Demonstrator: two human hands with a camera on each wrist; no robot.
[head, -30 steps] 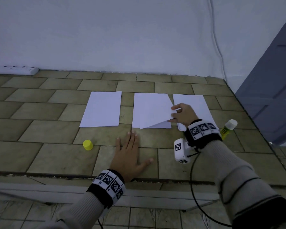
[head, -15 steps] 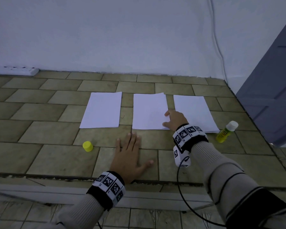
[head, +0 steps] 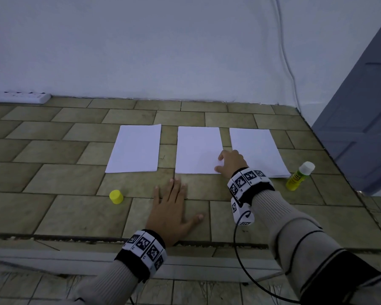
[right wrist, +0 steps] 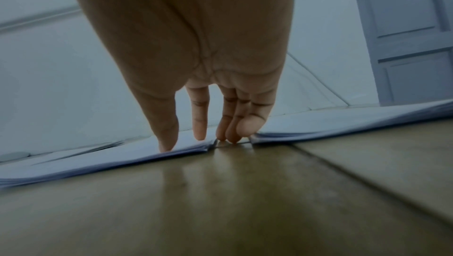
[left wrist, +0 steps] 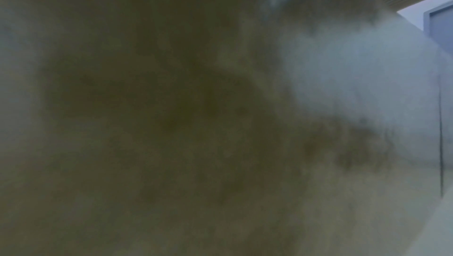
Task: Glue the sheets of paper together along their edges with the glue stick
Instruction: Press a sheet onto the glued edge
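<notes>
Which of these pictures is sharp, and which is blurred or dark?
Head view: dim, bluish, yet sharp; the paper sheets and glue stick are clear. Left wrist view: almost wholly blurred and murky. Right wrist view: fingers fairly clear, floor tiles in front blurred.

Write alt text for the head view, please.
Three white paper stacks lie in a row on a tiled floor; the right hand touches the middle one, the left hand rests flat. An uncapped glue stick lies right, its yellow cap left.
</notes>
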